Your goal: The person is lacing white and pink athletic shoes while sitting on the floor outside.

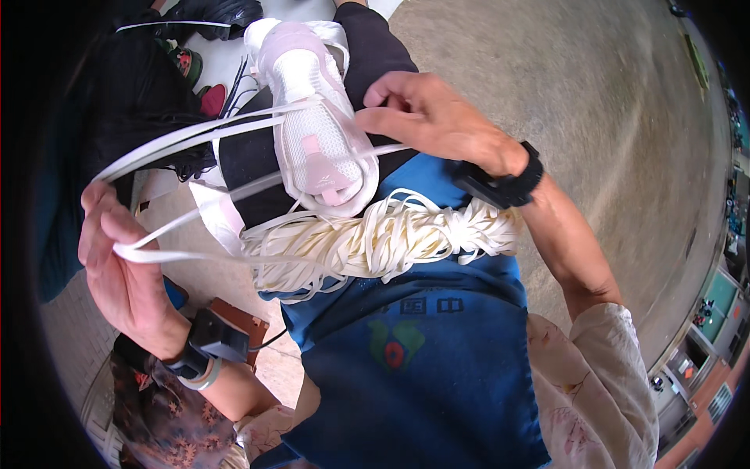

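Resting between both hands (125, 270) (437, 117): white-and-pink shoe (309, 129)

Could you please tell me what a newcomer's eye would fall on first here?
Probably the pale pink-and-white sneaker at upper centre, with white laces stretching from it to the left hand at the picture's left. Next would come the thick, tangled bundle of cream laces lying across the lap, just above the printed front of the blue apron.

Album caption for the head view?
Flat white lace stretches from left hand to pink-and-white mesh shoe.
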